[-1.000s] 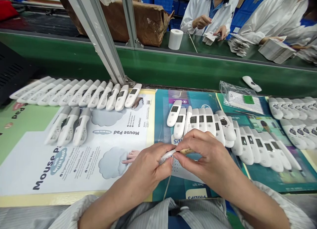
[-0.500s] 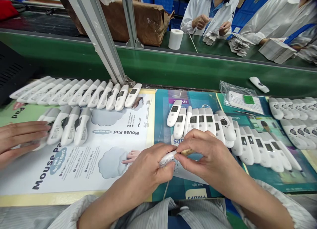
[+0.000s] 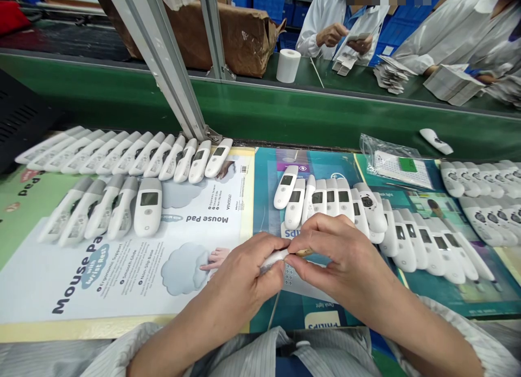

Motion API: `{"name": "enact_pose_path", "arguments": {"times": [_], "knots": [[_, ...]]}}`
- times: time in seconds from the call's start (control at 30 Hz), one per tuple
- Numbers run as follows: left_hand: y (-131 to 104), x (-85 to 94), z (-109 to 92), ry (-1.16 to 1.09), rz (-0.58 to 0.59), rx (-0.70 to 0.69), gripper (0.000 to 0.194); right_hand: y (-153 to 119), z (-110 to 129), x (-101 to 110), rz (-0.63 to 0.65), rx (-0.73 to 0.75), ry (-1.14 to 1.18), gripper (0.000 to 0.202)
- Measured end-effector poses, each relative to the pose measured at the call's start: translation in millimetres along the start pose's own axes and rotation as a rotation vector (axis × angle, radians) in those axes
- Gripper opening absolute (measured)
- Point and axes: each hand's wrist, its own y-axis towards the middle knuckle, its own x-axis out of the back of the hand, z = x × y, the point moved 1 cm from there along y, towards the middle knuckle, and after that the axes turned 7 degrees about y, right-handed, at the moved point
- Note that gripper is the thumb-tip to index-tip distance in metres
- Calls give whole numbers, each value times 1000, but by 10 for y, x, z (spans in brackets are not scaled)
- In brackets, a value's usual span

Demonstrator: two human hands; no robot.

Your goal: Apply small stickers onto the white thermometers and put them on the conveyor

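Near the centre, my left hand [image 3: 252, 268] is closed round a small white device [image 3: 273, 260], much of it covered by the fingers. My right hand [image 3: 334, 252] pinches at the device's right end, with a small tan piece [image 3: 303, 252] showing behind its fingertips. Under both hands lies a white sheet with printed round marks [image 3: 311, 282]. Just beyond them stands a group of white handheld devices with grey screens [image 3: 319, 196], and more lie to the right [image 3: 425, 241].
Two rows of white devices [image 3: 148, 206] lie on the left mat [image 3: 134, 284]. A metal post [image 3: 163, 56] rises behind. A plastic bag [image 3: 391, 159] lies at the back right. Across the green belt [image 3: 285, 111], two people in white coats handle folded papers [image 3: 393, 74].
The other person's hand at the left edge has gone, and a device now lies screen up at the right end of the near left row. The lone device at the back right has shifted right.
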Motion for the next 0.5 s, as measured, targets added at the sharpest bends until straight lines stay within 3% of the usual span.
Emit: {"name": "enact_pose_path", "arguments": {"times": [0.5], "knots": [[-6,10,19,-51,51,-23,31,18,7,26,9,-58,52,12]]}}
